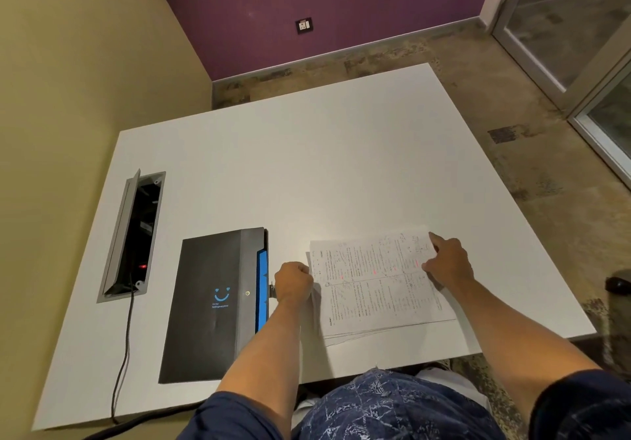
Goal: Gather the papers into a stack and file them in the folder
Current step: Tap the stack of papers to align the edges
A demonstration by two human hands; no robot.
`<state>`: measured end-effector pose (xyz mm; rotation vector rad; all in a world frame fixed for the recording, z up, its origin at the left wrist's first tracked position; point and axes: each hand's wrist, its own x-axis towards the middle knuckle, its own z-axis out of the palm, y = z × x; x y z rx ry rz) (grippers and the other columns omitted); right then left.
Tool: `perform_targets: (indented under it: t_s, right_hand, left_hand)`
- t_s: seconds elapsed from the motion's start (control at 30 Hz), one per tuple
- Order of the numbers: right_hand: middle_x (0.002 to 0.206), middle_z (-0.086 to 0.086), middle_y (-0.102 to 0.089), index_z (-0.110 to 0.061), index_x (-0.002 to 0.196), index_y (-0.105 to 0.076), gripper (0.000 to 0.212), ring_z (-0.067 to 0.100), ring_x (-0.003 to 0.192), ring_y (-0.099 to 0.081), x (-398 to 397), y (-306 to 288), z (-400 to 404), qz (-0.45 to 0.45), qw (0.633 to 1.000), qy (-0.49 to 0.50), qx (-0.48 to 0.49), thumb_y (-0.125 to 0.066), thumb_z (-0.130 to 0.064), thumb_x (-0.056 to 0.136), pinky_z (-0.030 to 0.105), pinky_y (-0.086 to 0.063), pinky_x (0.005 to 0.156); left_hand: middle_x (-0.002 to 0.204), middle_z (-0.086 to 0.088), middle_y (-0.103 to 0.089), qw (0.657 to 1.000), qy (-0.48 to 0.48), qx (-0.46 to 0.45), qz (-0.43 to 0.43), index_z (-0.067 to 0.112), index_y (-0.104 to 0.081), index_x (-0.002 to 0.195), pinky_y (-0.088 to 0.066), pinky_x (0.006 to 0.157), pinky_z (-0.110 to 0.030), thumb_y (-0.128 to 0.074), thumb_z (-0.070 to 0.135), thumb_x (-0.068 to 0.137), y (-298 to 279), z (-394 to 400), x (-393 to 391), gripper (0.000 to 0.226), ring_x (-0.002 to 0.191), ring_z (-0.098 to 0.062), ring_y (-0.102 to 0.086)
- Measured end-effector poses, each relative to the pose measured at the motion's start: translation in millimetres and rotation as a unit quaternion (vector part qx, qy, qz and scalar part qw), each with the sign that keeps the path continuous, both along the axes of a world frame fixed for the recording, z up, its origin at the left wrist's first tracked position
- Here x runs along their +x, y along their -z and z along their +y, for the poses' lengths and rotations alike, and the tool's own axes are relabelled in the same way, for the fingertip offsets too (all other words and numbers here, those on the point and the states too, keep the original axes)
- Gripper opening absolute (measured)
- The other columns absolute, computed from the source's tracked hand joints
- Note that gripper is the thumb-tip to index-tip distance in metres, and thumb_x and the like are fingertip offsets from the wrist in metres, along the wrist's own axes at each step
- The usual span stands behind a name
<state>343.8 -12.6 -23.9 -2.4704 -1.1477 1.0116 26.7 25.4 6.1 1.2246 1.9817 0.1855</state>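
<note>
A stack of printed papers (pixel 379 289) lies on the white table (pixel 307 166), near its front right. My left hand (pixel 293 281) is curled around the stack's left edge. My right hand (pixel 447 262) rests on the top sheet near its far right corner, index finger stretched out. A black folder (pixel 211 306) with a blue smiley logo and a blue inner edge lies shut just left of my left hand, flat on the table.
An open grey cable box (pixel 131 234) is set into the table at the left, with a black cable (pixel 123 354) running off the front edge. Wall at the left, floor beyond the table's right edge.
</note>
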Motion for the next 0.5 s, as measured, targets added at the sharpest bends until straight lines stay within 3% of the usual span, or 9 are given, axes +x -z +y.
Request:
perform_targets:
  t_s: [0.17,0.23,0.3,0.37,0.4,0.5]
  right_hand:
    - [0.139,0.012,-0.049,-0.023,0.162,-0.028,0.092,0.032,0.125,-0.054,-10,-8,8,-0.141,0.984,-0.099,-0.040,-0.072,-0.011,0.082,0.044,-0.053,0.098]
    - [0.147,0.010,-0.048,-0.020,0.162,-0.028,0.098,0.030,0.132,-0.050,-18,-11,15,-0.154,0.978,-0.139,-0.018,-0.074,-0.008,0.077,0.042,-0.047,0.106]
    - [0.156,0.005,-0.045,-0.022,0.160,-0.034,0.093,0.028,0.139,-0.046,-30,-13,24,-0.104,0.978,-0.180,0.007,-0.073,-0.004,0.077,0.041,-0.041,0.113]
    - [0.161,-0.001,-0.042,-0.024,0.159,-0.038,0.084,0.025,0.144,-0.043,-44,-17,34,-0.059,0.970,-0.235,0.020,-0.071,-0.010,0.084,0.039,-0.038,0.117]
    - [0.163,-0.002,-0.040,-0.024,0.159,-0.038,0.080,0.024,0.146,-0.041,-50,-18,39,-0.047,0.964,-0.262,0.021,-0.071,-0.014,0.086,0.039,-0.036,0.119]
    - [0.169,0.000,-0.030,-0.019,0.162,-0.030,0.083,0.022,0.153,-0.032,-69,-19,55,-0.052,0.940,-0.338,0.000,-0.071,-0.024,0.091,0.037,-0.029,0.122]
  left_hand:
    - [0.114,-0.015,-0.076,0.999,0.040,0.015,0.003,0.009,-0.077,0.103,-0.055,0.066,-0.028,-0.055,-0.004,0.091,-1,2,0,0.028,0.089,-0.023,-0.071]
    - [0.117,-0.014,-0.070,0.995,0.095,0.031,0.008,0.012,-0.065,0.116,-0.059,0.074,-0.035,-0.067,0.010,0.089,-4,-2,0,0.027,0.095,-0.022,-0.069]
    - [0.128,-0.010,-0.055,0.981,0.185,0.036,0.039,0.016,-0.042,0.146,-0.057,0.092,-0.044,-0.083,0.050,0.075,-3,-9,-2,0.089,0.115,-0.026,-0.060]
    - [0.135,-0.009,-0.045,0.950,0.287,0.037,0.119,0.022,-0.016,0.160,-0.052,0.100,-0.047,-0.073,0.089,0.046,-5,-17,-5,0.144,0.121,-0.027,-0.052]
    - [0.139,-0.009,-0.041,0.923,0.347,0.050,0.160,0.025,-0.007,0.162,-0.049,0.103,-0.047,-0.064,0.098,0.037,-4,-21,-8,0.155,0.123,-0.027,-0.049]
    - [0.147,-0.012,-0.035,0.824,0.516,0.090,0.217,0.027,0.004,0.162,-0.041,0.107,-0.049,-0.061,0.097,0.042,5,-35,-16,0.154,0.127,-0.030,-0.043]
